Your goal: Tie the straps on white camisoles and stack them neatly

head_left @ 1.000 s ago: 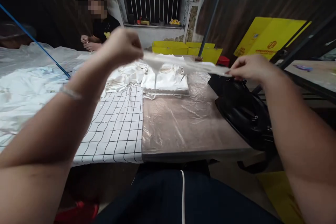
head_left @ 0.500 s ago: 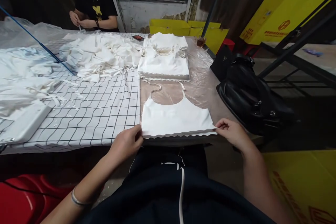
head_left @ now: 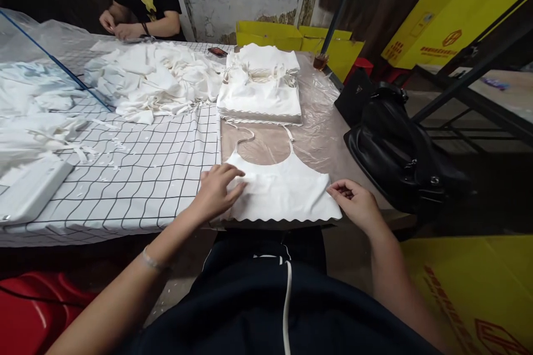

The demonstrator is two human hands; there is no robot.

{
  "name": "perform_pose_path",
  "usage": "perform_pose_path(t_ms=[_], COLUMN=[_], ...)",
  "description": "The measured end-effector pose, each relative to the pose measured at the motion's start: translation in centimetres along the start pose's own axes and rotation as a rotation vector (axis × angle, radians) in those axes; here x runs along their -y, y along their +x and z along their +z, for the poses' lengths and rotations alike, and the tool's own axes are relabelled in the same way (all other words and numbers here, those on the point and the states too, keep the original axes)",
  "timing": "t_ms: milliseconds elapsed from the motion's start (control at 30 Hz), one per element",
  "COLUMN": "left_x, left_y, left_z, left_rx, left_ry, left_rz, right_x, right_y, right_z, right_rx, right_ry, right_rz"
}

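A white camisole top (head_left: 283,191) with thin straps and a scalloped hem lies flat at the table's front edge, straps pointing away from me. My left hand (head_left: 219,191) is over its left side, fingers apart and slightly curled, holding nothing. At the right side edge, my right hand (head_left: 352,199) has thumb and forefinger pinched on the fabric, where a small crease shows. Just beyond the straps sits a neat stack of white camisole tops (head_left: 260,91).
Loose white garments (head_left: 154,80) are heaped on the checked cloth (head_left: 166,161) to the left, near a white box-like device (head_left: 37,191). A black bag (head_left: 391,144) lies at the right edge. Across the table a person (head_left: 141,5) works with both hands. Yellow boxes (head_left: 453,22) stand around.
My left hand has let go of the lower left corner and moved up over the top's left side. My right hand has shifted up the right edge. The hem now lies flatter.
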State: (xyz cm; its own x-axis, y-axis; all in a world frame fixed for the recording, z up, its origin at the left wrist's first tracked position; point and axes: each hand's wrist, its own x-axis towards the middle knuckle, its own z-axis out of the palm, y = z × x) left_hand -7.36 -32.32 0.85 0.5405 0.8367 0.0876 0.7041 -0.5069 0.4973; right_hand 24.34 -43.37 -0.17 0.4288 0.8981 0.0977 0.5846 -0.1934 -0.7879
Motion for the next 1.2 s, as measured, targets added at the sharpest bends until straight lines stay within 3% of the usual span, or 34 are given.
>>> perform_pose_path(t_ms=[200,467,567,700,767,800,867,967,1100,1133,1200], left_x=[1.1,1.0,1.3,2.9,3.4,3.5,3.2,2.6,3.4,3.8,4.4], left_y=[4.8,4.8,4.9,5.5,5.7,5.6,4.9,2.2,-1.0,-1.0,0.2], left_z=[0.3,-0.4,-1.6,-4.2,-4.9,-4.9,-4.2,-1.9,-0.1,-0.2,-0.7], left_rx=[0.215,0.286,0.386,0.546,0.591,0.573,0.426,0.214,0.349,0.342,0.192], left_ry=[0.140,0.166,0.096,-0.186,-0.127,-0.045,0.124,0.242,0.257,0.236,0.173], left_rz=[-0.040,0.002,-0.033,-0.057,-0.093,-0.118,-0.138,0.016,0.236,0.228,0.137], right_x=[0.0,-0.3,-0.5,-1.0,-1.1,-1.2,-1.3,-1.8,-3.0,-3.1,-2.6], right_y=[-0.8,-0.9,-0.8,-0.8,-0.8,-0.8,-0.8,-1.1,-1.3,-1.1,-0.5], right_z=[0.6,1.4,1.8,1.7,1.7,1.8,2.0,2.4,2.5,2.4,2.4], right_rx=[-0.013,0.000,0.008,0.011,0.020,0.024,0.005,-0.018,0.111,0.111,0.059], right_ry=[-0.004,-0.031,-0.045,-0.069,-0.110,-0.142,-0.233,-0.417,-0.530,-0.515,-0.453], right_rz=[-0.062,-0.094,-0.109,-0.131,-0.161,-0.184,-0.263,-0.455,-0.639,-0.648,-0.657])
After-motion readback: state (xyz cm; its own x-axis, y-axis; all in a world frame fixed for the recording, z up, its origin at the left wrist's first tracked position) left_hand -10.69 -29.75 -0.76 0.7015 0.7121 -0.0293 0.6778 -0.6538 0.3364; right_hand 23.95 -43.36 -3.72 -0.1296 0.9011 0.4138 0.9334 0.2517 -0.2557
